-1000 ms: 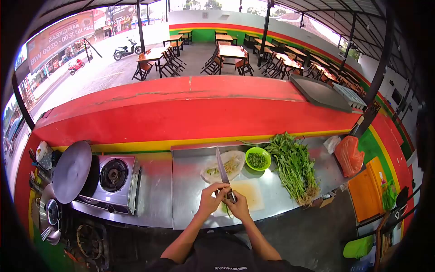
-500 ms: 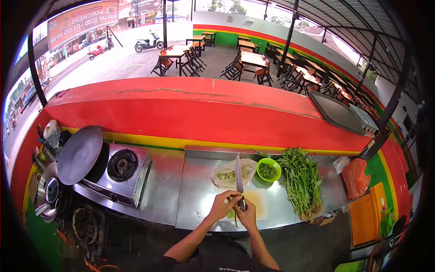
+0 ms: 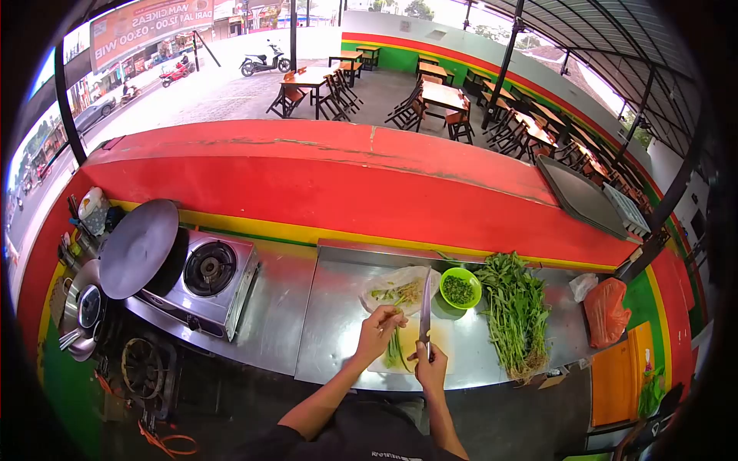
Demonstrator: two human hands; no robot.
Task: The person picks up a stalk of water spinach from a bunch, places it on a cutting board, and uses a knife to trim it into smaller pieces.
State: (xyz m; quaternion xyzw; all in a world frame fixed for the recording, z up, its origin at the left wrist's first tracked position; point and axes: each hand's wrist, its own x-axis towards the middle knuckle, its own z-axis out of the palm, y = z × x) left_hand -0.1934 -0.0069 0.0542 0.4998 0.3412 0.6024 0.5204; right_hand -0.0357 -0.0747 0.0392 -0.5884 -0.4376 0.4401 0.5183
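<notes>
My left hand (image 3: 380,332) is closed around some thin green stalks (image 3: 395,352) that hang over the pale cutting board (image 3: 440,336). In my right hand (image 3: 431,367) is the handle of a knife (image 3: 425,307), its long blade pointing up and away from me. Behind the hands lies a clear plastic bag (image 3: 370,286) with cut stalk pieces on it. Beside it stands a lime-green bowl (image 3: 461,304) of chopped greens. A big bunch of leafy greens with roots (image 3: 513,311) lies to the right.
A gas stove (image 3: 223,296) stands left on the steel counter (image 3: 296,300), with a large wok (image 3: 140,247) tilted against it. A red wall (image 3: 346,192) runs along the back. At far right are a red plastic bag (image 3: 607,311) and a wooden board (image 3: 615,380).
My hands have moved apart. The knife has shifted right, away from the stalks, while my left hand keeps hold of them above the board. The camera view has shifted slightly.
</notes>
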